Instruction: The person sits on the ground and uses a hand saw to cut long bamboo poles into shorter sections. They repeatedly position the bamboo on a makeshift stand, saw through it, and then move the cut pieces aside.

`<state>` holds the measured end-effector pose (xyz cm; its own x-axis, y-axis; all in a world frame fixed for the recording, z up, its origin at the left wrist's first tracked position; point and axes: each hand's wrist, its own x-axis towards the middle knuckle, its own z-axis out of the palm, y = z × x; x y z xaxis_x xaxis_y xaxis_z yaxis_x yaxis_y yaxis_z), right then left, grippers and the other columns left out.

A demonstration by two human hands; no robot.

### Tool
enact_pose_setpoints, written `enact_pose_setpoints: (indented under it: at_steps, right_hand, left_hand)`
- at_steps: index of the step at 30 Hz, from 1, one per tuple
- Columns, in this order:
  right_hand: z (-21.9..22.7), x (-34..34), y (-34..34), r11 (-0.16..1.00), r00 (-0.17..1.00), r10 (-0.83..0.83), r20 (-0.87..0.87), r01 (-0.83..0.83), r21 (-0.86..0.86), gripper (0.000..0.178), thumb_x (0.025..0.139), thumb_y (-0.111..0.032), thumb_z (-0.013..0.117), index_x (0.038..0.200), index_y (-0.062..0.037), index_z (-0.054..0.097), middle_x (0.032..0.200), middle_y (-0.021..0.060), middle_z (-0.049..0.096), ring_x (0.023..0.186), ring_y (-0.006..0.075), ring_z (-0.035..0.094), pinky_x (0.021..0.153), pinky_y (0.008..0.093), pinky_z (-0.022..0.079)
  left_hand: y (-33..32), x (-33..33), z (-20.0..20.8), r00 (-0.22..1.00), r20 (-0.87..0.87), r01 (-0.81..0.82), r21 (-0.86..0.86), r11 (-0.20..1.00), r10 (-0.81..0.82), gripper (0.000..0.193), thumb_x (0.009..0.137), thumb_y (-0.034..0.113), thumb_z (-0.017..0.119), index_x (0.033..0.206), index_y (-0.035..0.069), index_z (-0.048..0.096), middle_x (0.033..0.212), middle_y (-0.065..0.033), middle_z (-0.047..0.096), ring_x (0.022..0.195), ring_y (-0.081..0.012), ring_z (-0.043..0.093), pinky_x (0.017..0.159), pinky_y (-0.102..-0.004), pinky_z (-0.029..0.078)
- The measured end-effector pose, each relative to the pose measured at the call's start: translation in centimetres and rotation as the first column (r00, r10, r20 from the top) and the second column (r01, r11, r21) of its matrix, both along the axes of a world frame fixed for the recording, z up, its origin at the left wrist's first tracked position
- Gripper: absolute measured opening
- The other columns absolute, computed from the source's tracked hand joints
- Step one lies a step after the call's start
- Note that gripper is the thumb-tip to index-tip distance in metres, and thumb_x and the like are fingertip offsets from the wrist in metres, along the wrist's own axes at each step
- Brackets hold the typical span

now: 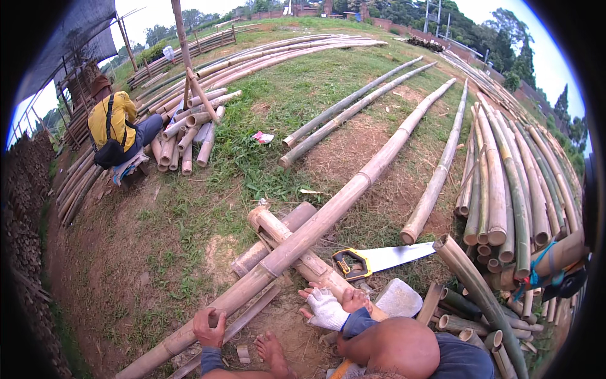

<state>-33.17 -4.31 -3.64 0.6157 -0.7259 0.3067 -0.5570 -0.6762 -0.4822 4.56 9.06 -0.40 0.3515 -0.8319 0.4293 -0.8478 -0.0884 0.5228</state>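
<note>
A long bamboo pole (328, 211) runs diagonally from the lower left to the far middle, resting across a thick bamboo support (309, 262). My bare left hand (208, 326) is at the pole's near part, its fingers curled and its thumb apart, with a gap between them. In a white glove with bare fingertips, my right hand (327, 309) lies beside the support with its fingers spread. Nothing shows in its grasp. Right of the support lies a handsaw (385, 256) with a yellow and black handle. My bare foot (271, 354) is on the soil between the hands.
Several bamboo poles (505, 183) are stacked at the right, with short cut pieces (467, 322) below them. A pale stone block (399, 298) sits near my knee. At the left, a person in a yellow jacket (113, 123) sits by a bamboo pile (186, 136).
</note>
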Motion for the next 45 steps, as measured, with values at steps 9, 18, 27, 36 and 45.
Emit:
enact_pose_setpoints:
  at_steps: [9, 18, 27, 36, 45]
  right_hand:
    - [-1.0, 0.0, 0.3, 0.977, 0.967, 0.164, -0.193, -0.132, 0.166, 0.058, 0.094, -0.034, 0.072, 0.143, -0.0056, 0.058, 0.132, 0.0249, 0.060, 0.132, 0.0457, 0.056, 0.109, 0.0568, 0.047]
    - [-1.6, -0.4, 0.5, 0.979, 0.973, 0.150, -0.178, -0.121, 0.161, 0.060, 0.090, -0.034, 0.075, 0.140, -0.0042, 0.060, 0.133, 0.0263, 0.058, 0.136, 0.0484, 0.052, 0.112, 0.0594, 0.044]
    - [-1.9, -0.3, 1.2, 0.913, 0.905, 0.407, -0.125, -0.408, 0.018, 0.079, 0.079, -0.031, 0.082, 0.148, -0.0060, 0.054, 0.140, 0.0201, 0.056, 0.149, 0.0479, 0.040, 0.122, 0.0601, 0.036]
    - [-2.1, 1.0, 2.5, 0.869, 0.898, 0.440, 0.001, -0.425, -0.253, 0.080, 0.082, -0.031, 0.075, 0.154, -0.0087, 0.051, 0.141, 0.0127, 0.058, 0.141, 0.0363, 0.047, 0.119, 0.0570, 0.037]
    - [-0.3, 0.2, 2.8, 0.866, 0.941, 0.308, -0.140, -0.338, -0.369, 0.073, 0.085, -0.029, 0.068, 0.155, -0.0179, 0.054, 0.123, 0.0070, 0.060, 0.125, 0.0313, 0.056, 0.102, 0.0543, 0.047]
  left_hand:
    - [1.0, -6.0, -10.1, 0.977, 0.177, 0.039, 0.410, 0.911, -0.122, 0.096, 0.067, 0.028, 0.097, 0.149, 0.008, 0.050, 0.139, -0.0241, 0.059, 0.132, -0.0433, 0.054, 0.112, -0.0509, 0.047]
    - [0.9, -0.7, -15.8, 0.936, 0.189, 0.026, 0.803, 0.596, -0.296, 0.072, 0.066, 0.039, 0.097, 0.127, 0.011, 0.072, 0.122, -0.0215, 0.071, 0.115, -0.0402, 0.068, 0.099, -0.0495, 0.055]
    - [3.8, -3.4, -6.3, 0.996, 0.077, -0.089, 0.720, 0.688, 0.049, 0.057, 0.071, 0.045, 0.090, 0.116, 0.011, 0.080, 0.097, -0.0225, 0.078, 0.095, -0.0427, 0.075, 0.087, -0.0534, 0.058]
    - [0.5, -8.0, -1.3, 0.973, -0.157, 0.230, 0.720, 0.654, -0.170, 0.063, 0.068, 0.050, 0.089, 0.116, 0.010, 0.077, 0.099, -0.0240, 0.078, 0.097, -0.0430, 0.075, 0.088, -0.0513, 0.059]
    - [1.0, -9.9, -1.0, 0.936, -0.255, 0.353, 0.695, 0.627, -0.244, 0.077, 0.071, 0.049, 0.088, 0.134, 0.009, 0.065, 0.108, -0.0236, 0.078, 0.101, -0.0420, 0.076, 0.091, -0.0514, 0.059]
